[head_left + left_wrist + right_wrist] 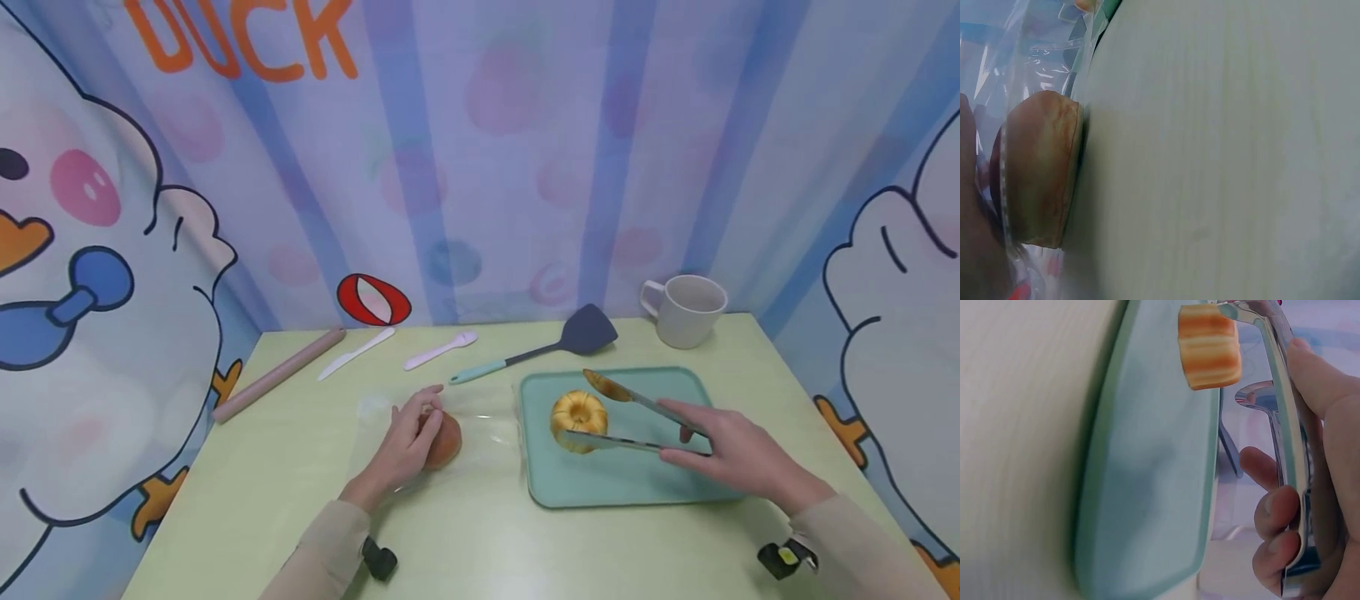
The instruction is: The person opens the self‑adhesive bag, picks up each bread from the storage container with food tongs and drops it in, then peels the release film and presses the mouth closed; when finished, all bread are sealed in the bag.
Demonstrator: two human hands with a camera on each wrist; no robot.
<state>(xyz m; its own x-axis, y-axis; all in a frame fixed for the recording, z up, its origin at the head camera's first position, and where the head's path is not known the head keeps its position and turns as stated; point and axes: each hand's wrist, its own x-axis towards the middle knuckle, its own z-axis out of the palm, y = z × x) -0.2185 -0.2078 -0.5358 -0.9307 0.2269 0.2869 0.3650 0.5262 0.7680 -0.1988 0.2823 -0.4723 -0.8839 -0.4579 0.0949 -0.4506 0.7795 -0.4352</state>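
On the left side of the table, my left hand (408,437) is at a round brown bun (446,442), its thumb and fingers about the bun. Clear plastic bag film (1047,59) lies around the bun (1041,169) in the left wrist view; part of the bun is hidden by the hand. My right hand (738,450) grips metal tongs (630,442) with their arms spread. The tips of the tongs are on either side of a golden ring-shaped bread (579,412), which sits on a green tray (652,487).
Along the back lie a pinkish rolling pin (281,375), a white plastic knife (356,354), a pale pink utensil (440,350) and a spatula (588,333) with a mint handle. A white mug (688,312) stands at the back right, before a printed curtain (510,167).
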